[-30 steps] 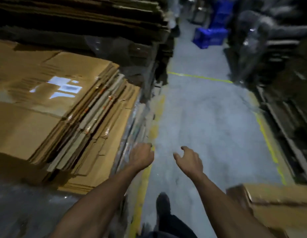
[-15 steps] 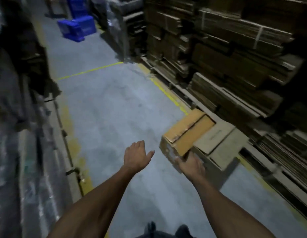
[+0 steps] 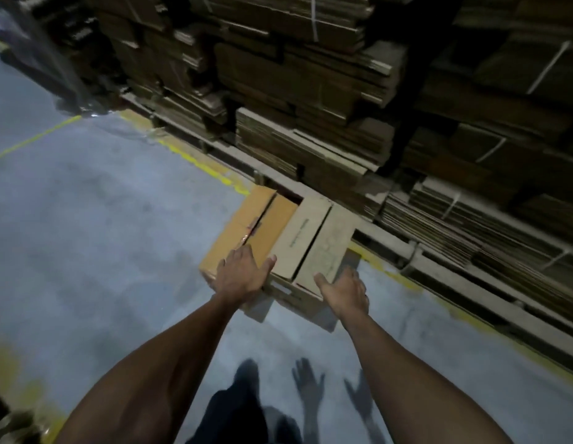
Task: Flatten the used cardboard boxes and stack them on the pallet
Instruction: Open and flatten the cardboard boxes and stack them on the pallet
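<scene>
Grey warehouse floor, flattened stacks upper right. Mid-frame sit two unflattened boxes — left hand spread on the orange one, right hand open beside. Pickup step; next needs a firm grip.

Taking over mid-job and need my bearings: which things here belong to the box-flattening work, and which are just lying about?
Part of the job:
- orange-brown box, left hand resting on it
- paler box beside it, right hand at its near corner
- flattened cardboard stacks on the pallets

Just there:
- yellow floor line
- plastic wrap, far left
</scene>
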`<state>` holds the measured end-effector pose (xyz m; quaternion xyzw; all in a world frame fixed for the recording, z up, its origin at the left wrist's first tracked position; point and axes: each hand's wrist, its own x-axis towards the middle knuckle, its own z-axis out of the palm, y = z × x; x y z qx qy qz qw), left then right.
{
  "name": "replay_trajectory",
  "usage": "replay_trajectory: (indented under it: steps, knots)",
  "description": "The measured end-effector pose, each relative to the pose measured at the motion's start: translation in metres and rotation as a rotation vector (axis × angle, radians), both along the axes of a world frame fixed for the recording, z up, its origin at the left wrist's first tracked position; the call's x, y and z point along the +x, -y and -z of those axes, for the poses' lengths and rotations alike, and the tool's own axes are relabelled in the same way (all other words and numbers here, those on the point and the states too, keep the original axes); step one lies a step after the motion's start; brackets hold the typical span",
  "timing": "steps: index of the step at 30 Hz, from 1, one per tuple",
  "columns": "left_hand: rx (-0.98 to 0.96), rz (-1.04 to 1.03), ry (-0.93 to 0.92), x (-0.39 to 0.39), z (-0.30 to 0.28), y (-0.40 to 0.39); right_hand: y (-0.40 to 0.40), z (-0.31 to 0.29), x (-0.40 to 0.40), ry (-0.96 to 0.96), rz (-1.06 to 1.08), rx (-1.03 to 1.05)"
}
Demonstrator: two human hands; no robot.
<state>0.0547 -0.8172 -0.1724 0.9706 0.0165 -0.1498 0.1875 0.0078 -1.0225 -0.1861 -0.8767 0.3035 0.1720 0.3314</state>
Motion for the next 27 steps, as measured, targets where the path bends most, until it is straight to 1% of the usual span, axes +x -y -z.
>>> replay_trajectory:
  steps: [4, 9, 14, 19, 21, 24, 27]
  knots:
    - [-0.037, 0.026, -0.012, 0.063, 0.024, 0.033, 0.031, 0.012, 0.047, -0.015, 0.089, 0.006]
    - [-0.090, 0.058, -0.091, 0.152, 0.072, 0.067, 0.065, 0.045, 0.109, -0.032, 0.227, 0.026]
    - [-0.117, 0.046, -0.177, 0.232, 0.136, 0.098, 0.088, 0.103, 0.166, -0.062, 0.350, 0.061]
    - [-0.146, 0.029, -0.244, 0.290, 0.229, 0.114, 0.109, 0.193, 0.221, -0.088, 0.440, 0.096]
    - [-0.123, 0.017, -0.274, 0.306, 0.273, 0.117, 0.117, 0.235, 0.237, -0.082, 0.473, 0.119]
    - [-0.115, 0.002, -0.316, 0.322, 0.328, 0.119, 0.125, 0.292, 0.249, -0.085, 0.482, 0.137]
    - [-0.113, 0.011, -0.346, 0.333, 0.380, 0.119, 0.128, 0.345, 0.255, -0.141, 0.471, 0.152]
